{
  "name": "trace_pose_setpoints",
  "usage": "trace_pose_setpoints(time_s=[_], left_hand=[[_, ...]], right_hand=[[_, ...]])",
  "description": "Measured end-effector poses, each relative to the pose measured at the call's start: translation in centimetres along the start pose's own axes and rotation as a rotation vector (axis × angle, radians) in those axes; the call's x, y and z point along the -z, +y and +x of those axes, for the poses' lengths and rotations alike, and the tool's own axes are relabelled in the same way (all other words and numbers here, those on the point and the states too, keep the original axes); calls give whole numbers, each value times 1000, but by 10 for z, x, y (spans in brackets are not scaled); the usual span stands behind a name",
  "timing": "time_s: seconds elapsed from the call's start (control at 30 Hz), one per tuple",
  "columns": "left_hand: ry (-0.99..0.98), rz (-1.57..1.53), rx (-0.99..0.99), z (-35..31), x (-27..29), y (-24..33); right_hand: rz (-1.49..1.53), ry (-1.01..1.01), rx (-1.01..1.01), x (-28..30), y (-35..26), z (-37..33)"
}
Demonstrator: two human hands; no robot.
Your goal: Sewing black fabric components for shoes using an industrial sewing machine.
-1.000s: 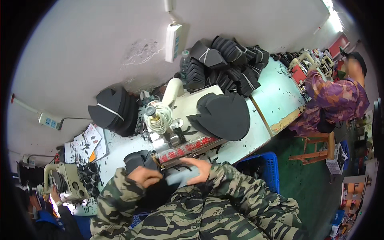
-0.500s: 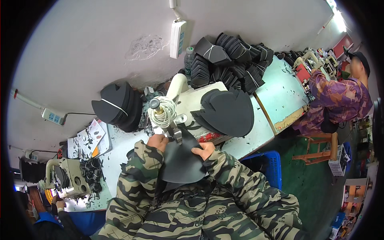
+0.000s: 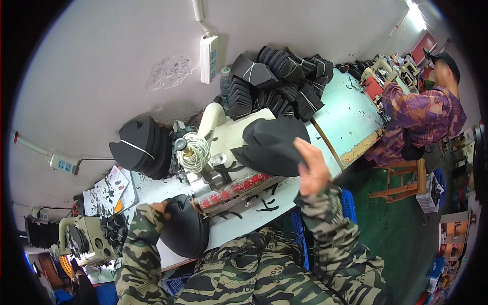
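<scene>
My left hand (image 3: 160, 207) is closed at the upper left edge of a curved black panel, which lies on a stack of like panels (image 3: 185, 231) at the table's front edge. The sleeve hides part of this hand. To the right, my right hand (image 3: 314, 166), slightly blurred, pinches the right edge of a black panel on a loose pile (image 3: 269, 140). That pile rests on the cream sewing machine (image 3: 216, 137), whose front side carries worn red marks. A coil of white cord (image 3: 193, 152) hangs on the machine's head, between my hands.
A tied stack of black panels (image 3: 142, 150) stands behind left, near papers (image 3: 109, 188). Tied black bundles (image 3: 277, 76) and a bottle (image 3: 225, 84) line the wall. Blue baskets (image 3: 348, 204) stand below the table. A co-worker (image 3: 422, 112) sits at the far right.
The black panel has moved from the machine head to the left with my left hand. My right hand has let go of it and moved right to the pile. The view has shifted slightly.
</scene>
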State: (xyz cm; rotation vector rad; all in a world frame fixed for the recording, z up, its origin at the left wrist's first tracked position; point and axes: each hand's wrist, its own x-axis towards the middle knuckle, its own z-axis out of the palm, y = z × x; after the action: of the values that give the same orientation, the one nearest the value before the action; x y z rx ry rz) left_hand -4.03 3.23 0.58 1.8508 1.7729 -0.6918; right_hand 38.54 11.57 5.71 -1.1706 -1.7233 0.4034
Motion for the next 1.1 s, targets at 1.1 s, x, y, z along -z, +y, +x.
trace_pose_setpoints(time_s=[1.1], left_hand=[[439,-795,-64,64,23,120]], right_hand=[[770,-827,-1053,-113,9,-100]])
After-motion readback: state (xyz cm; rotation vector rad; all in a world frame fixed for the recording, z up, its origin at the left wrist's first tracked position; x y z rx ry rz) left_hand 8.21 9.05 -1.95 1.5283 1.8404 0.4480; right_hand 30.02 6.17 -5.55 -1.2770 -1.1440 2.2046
